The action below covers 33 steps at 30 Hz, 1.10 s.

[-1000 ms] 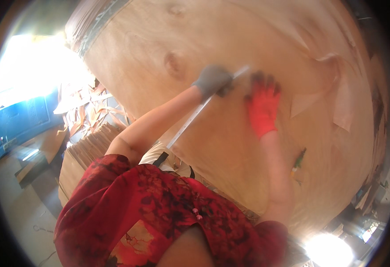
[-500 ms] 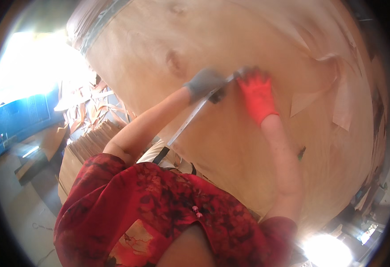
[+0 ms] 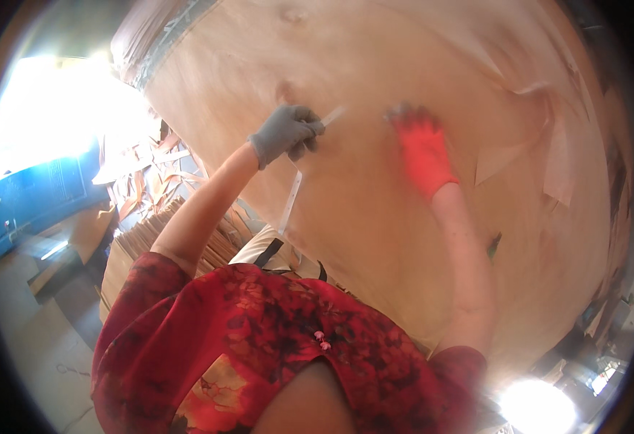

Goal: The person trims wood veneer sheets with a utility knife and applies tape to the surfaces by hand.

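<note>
A broad pale wooden veneer sheet [image 3: 375, 217] lies beneath both hands. My left hand [image 3: 286, 135], in a grey glove, is closed on a narrow white perforated strip [image 3: 292, 194]. One part of the strip sticks out past my fingers and another angles down toward the near edge; its middle is hidden by the hand. My right hand [image 3: 422, 150], in a red glove with dark fingertips, is over the sheet to the right with its fingers apart and nothing seen in them. It is smeared by motion, so I cannot tell whether it touches the sheet.
Torn veneer pieces [image 3: 559, 163] overlap the sheet at the right, beside a small green object [image 3: 493, 246]. At the left are veneer scraps [image 3: 154, 173], a stack of sheets [image 3: 133, 260], a blue panel [image 3: 31, 199] under a glaring opening and the floor [image 3: 49, 333].
My left hand has moved left along with the strip, whose line is now bent. My right hand came in toward the strip half a second ago and is now apart from it.
</note>
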{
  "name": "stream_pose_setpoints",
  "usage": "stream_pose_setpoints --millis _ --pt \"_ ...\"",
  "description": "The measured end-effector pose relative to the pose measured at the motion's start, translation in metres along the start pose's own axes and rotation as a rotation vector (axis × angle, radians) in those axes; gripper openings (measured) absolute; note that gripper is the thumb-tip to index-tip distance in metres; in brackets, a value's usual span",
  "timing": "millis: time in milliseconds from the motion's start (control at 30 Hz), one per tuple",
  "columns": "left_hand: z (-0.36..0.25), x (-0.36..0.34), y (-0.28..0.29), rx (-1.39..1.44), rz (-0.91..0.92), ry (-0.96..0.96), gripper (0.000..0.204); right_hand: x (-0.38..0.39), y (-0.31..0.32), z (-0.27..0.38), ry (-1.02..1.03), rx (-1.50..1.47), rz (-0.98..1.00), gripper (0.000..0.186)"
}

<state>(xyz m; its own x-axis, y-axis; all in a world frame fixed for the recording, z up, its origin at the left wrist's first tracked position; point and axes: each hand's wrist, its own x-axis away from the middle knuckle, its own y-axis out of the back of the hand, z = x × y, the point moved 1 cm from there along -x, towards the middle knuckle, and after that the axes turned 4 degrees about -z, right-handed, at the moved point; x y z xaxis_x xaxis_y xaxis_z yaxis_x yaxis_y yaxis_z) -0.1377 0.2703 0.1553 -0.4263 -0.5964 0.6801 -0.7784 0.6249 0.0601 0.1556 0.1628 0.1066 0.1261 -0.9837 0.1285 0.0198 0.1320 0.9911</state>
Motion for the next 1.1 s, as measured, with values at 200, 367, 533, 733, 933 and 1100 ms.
stream_pose_setpoints --millis 200,367,533,733,933,1100 --pt "-0.001 0.018 -0.035 0.156 0.020 -0.068 0.025 0.007 0.009 -0.011 -0.143 -0.273 -0.279 0.089" --pt "-0.007 0.008 -0.050 0.217 0.025 -0.144 0.024 0.014 0.026 -0.023 -0.344 -0.843 -0.481 0.059" --pt "-0.004 0.010 -0.057 0.333 0.331 -0.102 0.024 0.036 0.034 0.010 -0.486 -1.277 -0.461 0.043" --pt "0.001 0.000 -0.071 0.400 0.574 -0.059 0.024 0.045 0.024 0.011 -0.489 -1.395 -0.467 0.044" --pt "0.003 -0.017 -0.081 0.560 0.746 -0.108 0.025 0.042 0.025 0.008 -0.325 -1.400 -0.375 0.058" --pt "-0.015 -0.013 -0.086 0.204 0.482 -0.239 0.022 0.019 0.037 0.005 -0.509 -1.294 -0.487 0.066"
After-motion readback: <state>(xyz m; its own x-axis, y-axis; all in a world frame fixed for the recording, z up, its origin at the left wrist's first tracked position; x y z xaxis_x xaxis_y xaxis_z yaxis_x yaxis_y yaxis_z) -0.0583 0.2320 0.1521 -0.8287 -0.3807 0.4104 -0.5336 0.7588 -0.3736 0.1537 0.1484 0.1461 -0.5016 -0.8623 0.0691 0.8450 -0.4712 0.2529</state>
